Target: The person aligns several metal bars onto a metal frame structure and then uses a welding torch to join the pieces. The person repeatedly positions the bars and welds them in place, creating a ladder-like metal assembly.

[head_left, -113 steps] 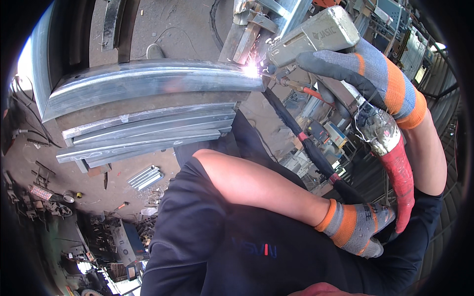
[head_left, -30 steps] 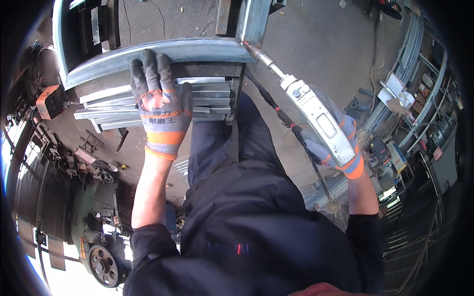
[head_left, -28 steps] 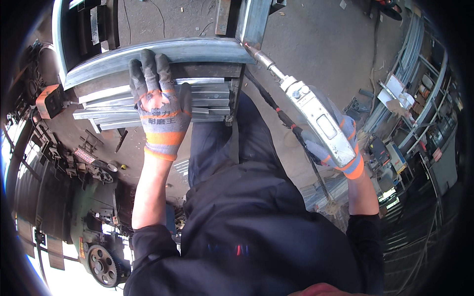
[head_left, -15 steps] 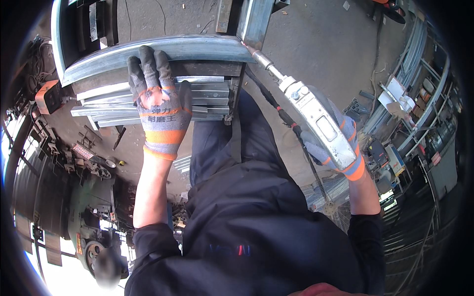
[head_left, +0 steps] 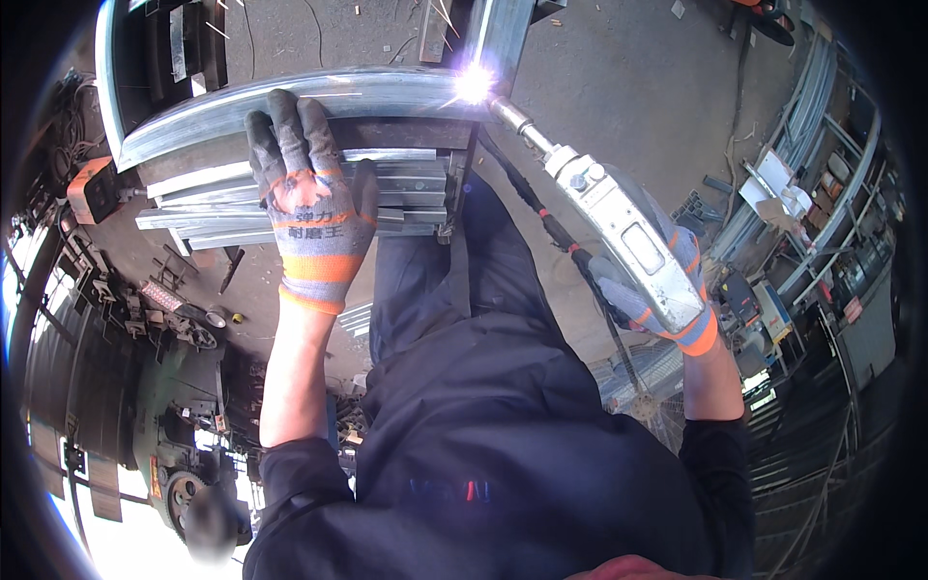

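Observation:
My right hand (head_left: pixel 633 285), in a grey and orange glove, is wrapped round a white handheld welding gun (head_left: pixel 623 237). Its metal nozzle reaches the right end of a long galvanized steel tube (head_left: pixel 387 94), where another tube (head_left: pixel 500 43) meets it. A bright white-violet arc (head_left: pixel 474 85) burns at that joint and hides the tip, throwing sparks. My left hand (head_left: pixel 314 198), gloved alike with dark fingers, lies flat, its fingertips on the long tube. Below the palm, several cut steel profiles (head_left: pixel 416 198) are stacked.
A black cable (head_left: pixel 561 232) hangs beside my legs, left of the gun. An orange box (head_left: pixel 94 190) stands left of the stack. At the right, long metal profiles (head_left: pixel 812 106) and a white sheet (head_left: pixel 778 188) lie on the floor. Green machinery (head_left: pixel 174 416) stands at the lower left.
A bright arc with flying sparks has appeared at the tube joint, where the nozzle tip showed before. Both hands have stayed nearly in place.

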Action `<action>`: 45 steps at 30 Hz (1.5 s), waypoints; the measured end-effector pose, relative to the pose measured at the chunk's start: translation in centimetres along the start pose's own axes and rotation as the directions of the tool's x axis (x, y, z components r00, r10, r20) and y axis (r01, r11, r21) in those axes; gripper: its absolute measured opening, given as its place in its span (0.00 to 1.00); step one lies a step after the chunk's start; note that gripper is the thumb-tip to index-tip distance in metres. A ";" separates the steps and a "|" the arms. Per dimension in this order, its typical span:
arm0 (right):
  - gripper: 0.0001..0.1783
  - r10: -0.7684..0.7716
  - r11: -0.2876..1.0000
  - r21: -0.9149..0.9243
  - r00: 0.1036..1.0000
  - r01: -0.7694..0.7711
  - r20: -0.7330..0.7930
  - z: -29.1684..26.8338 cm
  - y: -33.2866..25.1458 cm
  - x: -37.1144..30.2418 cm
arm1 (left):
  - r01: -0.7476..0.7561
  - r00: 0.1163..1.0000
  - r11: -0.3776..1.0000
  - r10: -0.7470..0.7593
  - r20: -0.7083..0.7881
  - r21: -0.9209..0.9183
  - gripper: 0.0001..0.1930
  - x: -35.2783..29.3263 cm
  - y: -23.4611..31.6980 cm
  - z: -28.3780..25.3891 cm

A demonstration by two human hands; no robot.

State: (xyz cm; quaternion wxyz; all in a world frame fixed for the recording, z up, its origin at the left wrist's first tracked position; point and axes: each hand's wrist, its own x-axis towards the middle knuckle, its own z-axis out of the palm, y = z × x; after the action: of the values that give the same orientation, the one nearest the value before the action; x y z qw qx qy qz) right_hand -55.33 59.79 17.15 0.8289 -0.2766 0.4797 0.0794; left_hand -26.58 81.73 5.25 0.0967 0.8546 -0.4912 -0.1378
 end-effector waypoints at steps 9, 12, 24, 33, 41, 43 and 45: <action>0.27 -0.141 0.893 -0.421 0.987 0.158 0.070 -0.8 -0.4 -0.6 | 0.002 1.000 1.000 -0.002 0.002 -0.020 0.51 0.1 0.2 -0.2; 0.31 -0.163 0.770 -0.617 0.985 0.162 0.054 -1.3 -0.4 -0.7 | 0.007 1.000 1.000 -0.007 0.000 -0.029 0.51 0.1 0.2 -0.1; 0.24 0.051 0.997 0.068 0.997 -0.047 -0.054 0.1 0.1 -0.7 | -0.001 1.000 1.000 0.001 0.023 -0.009 0.50 -0.2 0.1 0.0; 0.32 0.026 0.982 -0.169 0.951 -0.081 -0.308 0.4 0.4 -0.9 | -0.027 0.999 0.999 0.026 -0.031 -0.034 0.48 -0.1 -0.3 0.3; 0.28 -0.265 0.843 -0.476 0.963 0.250 0.036 -0.6 1.4 -1.0 | -0.039 0.998 0.999 0.038 -0.047 -0.024 0.46 -0.2 -0.3 0.3; 0.26 -0.184 0.924 -0.345 0.983 0.166 -0.020 -0.8 1.7 -1.0 | -0.030 0.999 0.999 0.030 -0.037 -0.013 0.46 -0.1 -0.3 0.3; 0.24 -0.114 0.950 -0.294 0.993 0.104 -0.016 -1.0 2.0 -1.2 | -0.024 0.999 1.000 0.023 -0.035 -0.015 0.46 -0.2 -0.2 0.3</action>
State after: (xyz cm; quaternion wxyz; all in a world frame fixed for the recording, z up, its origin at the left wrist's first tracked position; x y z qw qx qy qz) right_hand -57.48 61.04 17.00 0.7738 -0.4237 0.4603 0.0991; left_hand -26.58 81.96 4.96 0.1135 0.8502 -0.4984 -0.1257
